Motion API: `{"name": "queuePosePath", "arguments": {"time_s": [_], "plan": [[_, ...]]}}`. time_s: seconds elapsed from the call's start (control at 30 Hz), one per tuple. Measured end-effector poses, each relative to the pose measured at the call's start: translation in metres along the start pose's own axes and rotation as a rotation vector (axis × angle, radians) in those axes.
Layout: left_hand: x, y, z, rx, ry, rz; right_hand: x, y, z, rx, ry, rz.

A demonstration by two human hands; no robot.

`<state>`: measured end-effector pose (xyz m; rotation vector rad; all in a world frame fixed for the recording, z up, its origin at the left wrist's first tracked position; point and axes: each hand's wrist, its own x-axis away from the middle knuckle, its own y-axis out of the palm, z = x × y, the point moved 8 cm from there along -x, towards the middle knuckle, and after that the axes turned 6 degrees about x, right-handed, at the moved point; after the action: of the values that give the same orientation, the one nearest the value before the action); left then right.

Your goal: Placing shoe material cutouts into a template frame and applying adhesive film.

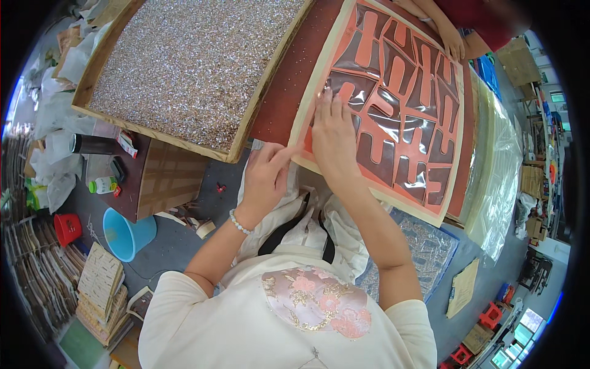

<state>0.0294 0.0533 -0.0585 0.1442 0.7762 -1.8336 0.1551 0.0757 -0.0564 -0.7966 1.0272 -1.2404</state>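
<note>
A large cream-edged sheet (pixel 430 209) lies on the red table (pixel 279 92). It carries orange shapes on a dark ground under shiny clear film (pixel 393 117). My right hand (pixel 335 138) lies flat on the sheet's near left part, fingers pressed on the film. At the sheet's near left edge, my left hand (pixel 267 175) has its fingers pinched together; whether it holds anything is not clear. A bead bracelet is on my left wrist. Another person's hand (pixel 452 40) rests on the sheet's far side.
A wooden-framed tray (pixel 246 123) full of silvery glitter stands to the left. Below it are a small brown table with a bottle (pixel 101 184), a blue bucket (pixel 126 234), a red bucket (pixel 67 227) and stacked card sheets (pixel 101 289). Clear plastic rolls (pixel 501 178) lie at the right.
</note>
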Motion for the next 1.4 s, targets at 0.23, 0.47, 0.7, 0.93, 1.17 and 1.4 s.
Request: {"name": "queuePosePath", "arguments": {"time_s": [0.23,0.47,0.7,0.93,1.17,1.4], "plan": [[-0.007,0.012,0.0,0.078,-0.128,-0.08,0.013,0.02,0.014,-0.26,0.098,0.061],[-0.008,0.022,-0.002,0.23,-0.271,-0.14,0.021,0.016,0.015,-0.441,0.216,0.191],[-0.047,0.011,0.066,0.002,0.095,-0.056,0.031,0.007,0.023,-0.427,0.209,0.243],[-0.137,0.111,0.024,-0.006,0.126,-0.339,0.072,-0.025,0.017,-1.112,-0.141,0.139],[-0.142,0.163,0.016,-0.274,0.308,-0.421,0.059,0.003,0.12,-0.322,0.368,0.44],[-0.146,0.169,0.03,-0.607,0.341,-0.38,0.046,0.029,0.134,-0.32,0.409,0.238]]}}
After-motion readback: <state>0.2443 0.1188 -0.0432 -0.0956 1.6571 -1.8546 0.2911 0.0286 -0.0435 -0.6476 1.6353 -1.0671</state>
